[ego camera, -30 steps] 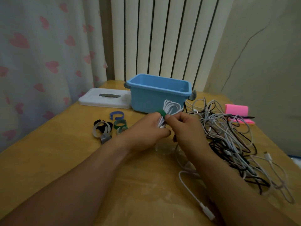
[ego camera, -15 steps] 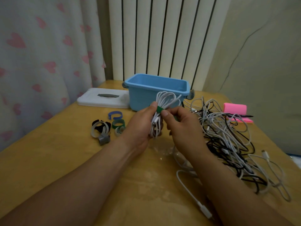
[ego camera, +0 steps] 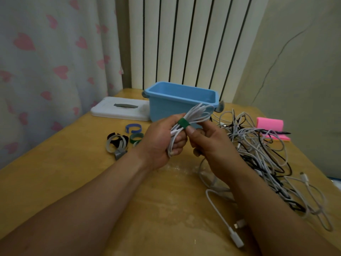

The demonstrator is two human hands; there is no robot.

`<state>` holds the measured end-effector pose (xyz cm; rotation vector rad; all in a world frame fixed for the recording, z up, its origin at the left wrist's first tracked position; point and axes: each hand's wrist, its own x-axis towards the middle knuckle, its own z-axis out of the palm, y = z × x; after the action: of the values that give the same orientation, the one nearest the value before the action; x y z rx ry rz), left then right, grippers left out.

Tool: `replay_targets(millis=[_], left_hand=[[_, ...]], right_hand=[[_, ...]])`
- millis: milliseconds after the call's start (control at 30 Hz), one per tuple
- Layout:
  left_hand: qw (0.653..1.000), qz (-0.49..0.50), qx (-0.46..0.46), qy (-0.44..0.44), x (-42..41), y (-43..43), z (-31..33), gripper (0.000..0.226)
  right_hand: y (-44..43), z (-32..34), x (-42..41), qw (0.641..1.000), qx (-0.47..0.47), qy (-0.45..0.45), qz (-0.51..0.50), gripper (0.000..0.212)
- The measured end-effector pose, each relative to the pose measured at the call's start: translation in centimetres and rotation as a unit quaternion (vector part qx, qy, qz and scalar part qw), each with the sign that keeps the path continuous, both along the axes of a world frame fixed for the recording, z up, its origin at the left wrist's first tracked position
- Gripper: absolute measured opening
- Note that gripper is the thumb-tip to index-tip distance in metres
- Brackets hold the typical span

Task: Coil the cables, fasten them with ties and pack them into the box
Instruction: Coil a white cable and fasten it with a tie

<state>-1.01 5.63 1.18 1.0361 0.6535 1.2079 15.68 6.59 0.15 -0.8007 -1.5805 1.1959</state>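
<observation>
Illumination is dim and even, with a yellowish cast. The brightest area is the curtain at left, where light appears to come through. There is a soft sheen on the surface at centre, and shadows are faint and diffuse. The left hand, right hand and coiled cable show no motion blur, though detail is slightly soft. The radiator bars fan outward, which is wide-angle distortion.

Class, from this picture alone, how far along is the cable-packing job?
Done: one white cable is coiled, a green tie round it. In hand: left hand grips it, right hand pinches it by the tie. Left: the tangled pile, then the blue box.
</observation>
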Motion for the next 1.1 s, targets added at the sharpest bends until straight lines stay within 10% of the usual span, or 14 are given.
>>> replay_targets(millis=[800, 1100], left_hand=[[0.909, 0.236, 0.183, 0.289, 1.4, -0.8, -0.3, 0.026], [0.963, 0.163, 0.096, 0.192, 1.0, -0.6, -0.2, 0.045]], right_hand=[[-0.5, 0.0, -0.6, 0.983, 0.046, 0.006, -0.178, 0.011], [-0.6, 0.3, -0.5, 0.990, 0.041, -0.010, -0.138, 0.015]])
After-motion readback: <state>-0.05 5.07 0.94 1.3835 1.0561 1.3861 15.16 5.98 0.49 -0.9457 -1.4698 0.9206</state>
